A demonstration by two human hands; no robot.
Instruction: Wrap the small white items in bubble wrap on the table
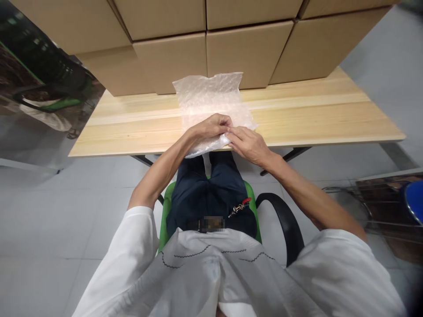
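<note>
A sheet of clear bubble wrap [211, 94] lies on the wooden table, its near end folded over and hanging slightly past the front edge. My left hand [213, 125] bends over the near part of the wrap, fingers curled and pinching it. Close beside it, my right hand [247, 141] grips the folded right end of the wrap, fingertips pressed together. The two hands nearly touch. Whether anything lies inside the fold is hidden by the hands and the layers.
Stacked cardboard boxes [172, 61] line the back of the wooden table [307, 119]. I sit on a green chair with a black armrest [280, 220]. Another chair [49, 83] stands at the left, and a blue round object [414, 200] is at the far right.
</note>
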